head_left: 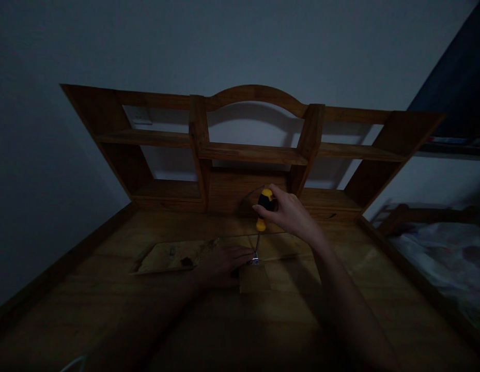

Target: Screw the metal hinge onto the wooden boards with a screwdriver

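Observation:
A screwdriver with a yellow and black handle stands nearly upright, wrapped by the fingers of my right hand. Its shaft runs down to a small shiny metal bracket, which sits at the back edge of a small wooden piece. My left hand lies low over the wooden piece's left side, fingertips against the bracket and thumb mostly in shadow. Left of that hand, a longer, rough wooden board with a dark spot rests on the desk.
The wooden desktop has raised edges at left and right. A wooden shelf unit with several compartments stands along its back, before a pale wall. Crumpled pale plastic lies beyond the right edge. The room is dim.

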Available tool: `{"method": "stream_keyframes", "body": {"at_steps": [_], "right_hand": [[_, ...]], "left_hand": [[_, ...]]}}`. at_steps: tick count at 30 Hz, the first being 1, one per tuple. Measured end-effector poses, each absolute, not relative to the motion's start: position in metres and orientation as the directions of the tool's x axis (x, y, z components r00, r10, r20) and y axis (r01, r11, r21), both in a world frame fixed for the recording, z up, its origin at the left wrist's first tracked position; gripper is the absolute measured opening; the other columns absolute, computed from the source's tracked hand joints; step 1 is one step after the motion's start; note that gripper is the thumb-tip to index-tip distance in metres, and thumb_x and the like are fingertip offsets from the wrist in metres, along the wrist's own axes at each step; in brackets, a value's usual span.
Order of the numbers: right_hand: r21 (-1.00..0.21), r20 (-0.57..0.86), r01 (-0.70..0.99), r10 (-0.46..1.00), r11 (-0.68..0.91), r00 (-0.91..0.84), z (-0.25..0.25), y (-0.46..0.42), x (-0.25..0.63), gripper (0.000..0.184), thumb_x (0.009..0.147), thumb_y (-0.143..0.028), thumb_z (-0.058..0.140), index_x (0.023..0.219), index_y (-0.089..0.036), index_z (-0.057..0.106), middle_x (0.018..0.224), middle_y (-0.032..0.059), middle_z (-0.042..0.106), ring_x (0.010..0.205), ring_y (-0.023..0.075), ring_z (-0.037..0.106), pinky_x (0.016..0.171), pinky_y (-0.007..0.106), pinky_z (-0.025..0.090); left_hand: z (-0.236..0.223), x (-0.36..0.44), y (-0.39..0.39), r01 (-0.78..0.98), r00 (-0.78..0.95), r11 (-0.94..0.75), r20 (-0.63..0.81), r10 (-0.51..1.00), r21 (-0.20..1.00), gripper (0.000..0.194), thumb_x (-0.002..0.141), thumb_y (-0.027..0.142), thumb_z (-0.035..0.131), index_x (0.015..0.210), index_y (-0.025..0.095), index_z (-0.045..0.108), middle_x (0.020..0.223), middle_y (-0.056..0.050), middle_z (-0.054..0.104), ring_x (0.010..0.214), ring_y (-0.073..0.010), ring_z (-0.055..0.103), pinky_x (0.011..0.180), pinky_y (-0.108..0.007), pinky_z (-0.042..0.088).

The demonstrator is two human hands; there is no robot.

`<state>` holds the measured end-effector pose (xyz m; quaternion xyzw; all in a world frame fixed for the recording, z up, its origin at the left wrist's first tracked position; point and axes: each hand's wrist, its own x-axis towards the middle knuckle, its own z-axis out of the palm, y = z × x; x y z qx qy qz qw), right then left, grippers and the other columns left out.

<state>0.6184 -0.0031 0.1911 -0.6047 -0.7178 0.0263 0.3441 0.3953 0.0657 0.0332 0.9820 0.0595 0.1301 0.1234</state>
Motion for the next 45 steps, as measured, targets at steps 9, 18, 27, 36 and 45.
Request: {"method": "stream_keyframes", "body": {"at_steps": [9,18,27,36,45], "right_hand": [[-0.380,0.516,0.829,0.837,0.411,-0.179,0.195,-0.006,0.620,0.018,0.086,-0.029,0.053,0.104,-0.025,0.054,0.102,0.0040,0.065,0.094,0.0213,0.060,0.084,0.034,0.043],[-0.351,0.522,0.838,0.830,0.418,-0.195,0.192,-0.005,0.612,0.020,0.088,-0.034,0.054,0.106,-0.025,0.052,0.106,0.0048,0.062,0.094,0.0219,0.059,0.083,0.035,0.044],[-0.273,0.522,0.872,0.824,0.406,-0.220,0.193,-0.008,0.605,0.022,0.089,-0.032,0.052,0.111,-0.026,0.054,0.111,0.0048,0.058,0.092,0.0208,0.058,0.084,0.034,0.045],[-0.207,0.539,0.896,0.810,0.393,-0.231,0.193,-0.008,0.604,0.027,0.086,-0.024,0.051,0.114,-0.024,0.052,0.114,0.0051,0.058,0.092,0.0211,0.059,0.083,0.033,0.045],[-0.187,0.559,0.902,0.797,0.389,-0.227,0.194,-0.010,0.603,0.026,0.083,-0.023,0.051,0.109,-0.024,0.050,0.112,0.0048,0.057,0.090,0.0214,0.058,0.079,0.034,0.045]], "left_hand": [[0.033,0.396,0.066,0.078,0.963,-0.965,0.231,0.138,0.252,0.065,0.083,0.037,0.063,0.144,0.028,0.041,0.148,-0.005,0.045,0.131,-0.0261,0.048,0.108,-0.040,0.040],[0.033,0.396,0.067,0.063,0.961,-0.963,0.245,0.131,0.264,0.068,0.082,0.037,0.065,0.145,0.028,0.038,0.148,-0.007,0.045,0.131,-0.0265,0.047,0.108,-0.043,0.039],[0.032,0.397,0.066,0.054,0.954,-0.953,0.266,0.138,0.299,0.067,0.081,0.034,0.064,0.143,0.029,0.038,0.147,-0.007,0.045,0.132,-0.0256,0.046,0.108,-0.041,0.039],[0.034,0.396,0.065,0.098,0.957,-0.957,0.238,0.166,0.274,0.067,0.080,0.036,0.065,0.143,0.030,0.041,0.146,-0.006,0.046,0.131,-0.0269,0.046,0.107,-0.043,0.038],[0.032,0.398,0.066,0.070,0.957,-0.956,0.251,0.145,0.284,0.069,0.079,0.035,0.066,0.143,0.029,0.040,0.146,-0.007,0.046,0.131,-0.0269,0.046,0.108,-0.043,0.038]]}}
